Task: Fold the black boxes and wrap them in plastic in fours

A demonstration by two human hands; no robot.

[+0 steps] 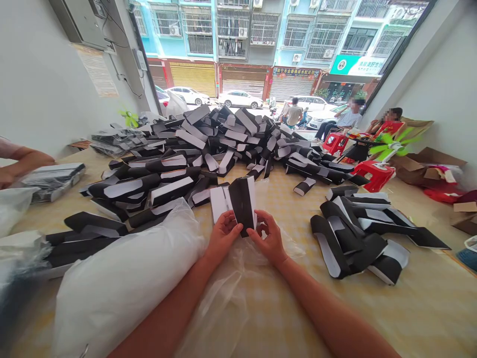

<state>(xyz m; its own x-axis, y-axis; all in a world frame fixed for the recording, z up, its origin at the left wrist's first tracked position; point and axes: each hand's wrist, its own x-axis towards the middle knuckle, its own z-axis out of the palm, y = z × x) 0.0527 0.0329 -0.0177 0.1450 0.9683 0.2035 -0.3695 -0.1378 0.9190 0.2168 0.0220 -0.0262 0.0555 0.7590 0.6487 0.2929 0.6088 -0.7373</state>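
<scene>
Between my two hands stands a folded black and white card piece [243,206], its black face toward me. The fingers of my left hand [225,231] close on its left side, and my right hand [267,236] pinches its lower right edge. Just behind it on the left is a white piece [219,201], partly hidden. Clear plastic film [223,298] lies beneath and in front of my hands. A full white plastic bag [130,283] rests beside my left forearm.
A large heap of black and white card pieces [194,136] covers the table's far side. A smaller pile [354,233] lies right. At left are plastic-wrapped bundles [55,179] and another person's arm [26,159]. Beyond the table are red stools [374,174] and seated people.
</scene>
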